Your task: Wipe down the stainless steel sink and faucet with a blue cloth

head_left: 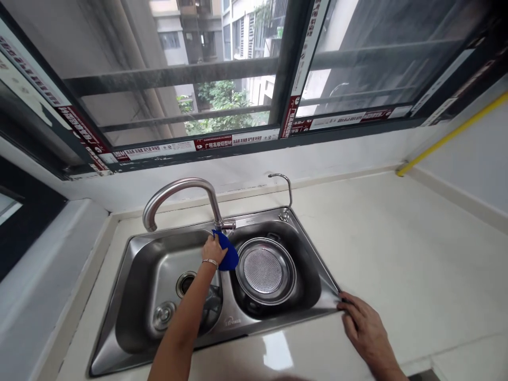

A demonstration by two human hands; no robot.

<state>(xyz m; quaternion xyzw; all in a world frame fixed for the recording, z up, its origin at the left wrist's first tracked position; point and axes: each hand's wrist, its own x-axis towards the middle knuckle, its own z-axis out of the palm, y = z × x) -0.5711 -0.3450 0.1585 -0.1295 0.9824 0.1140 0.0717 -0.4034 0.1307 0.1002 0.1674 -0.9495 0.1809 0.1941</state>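
My left hand (213,251) is closed on a blue cloth (228,255), just below the faucet base at the back of the divider in a double steel sink (227,312). The cloth hangs over the divider toward the right basin. In that basin sits a round steel steamer pan (263,271) with a perforated middle and dark handles. My right hand (363,324) lies on the counter at the sink's front right corner. Its fingertips touch the rim there, fingers slightly bent and thumb apart, with no object visible in them.
A curved steel faucet (180,185) arches over the left basin, which holds a drain strainer (164,315) and a greyish item partly behind my left arm. A thin spout (289,190) rises at the back right. Behind are a window and a yellow pipe (456,132).
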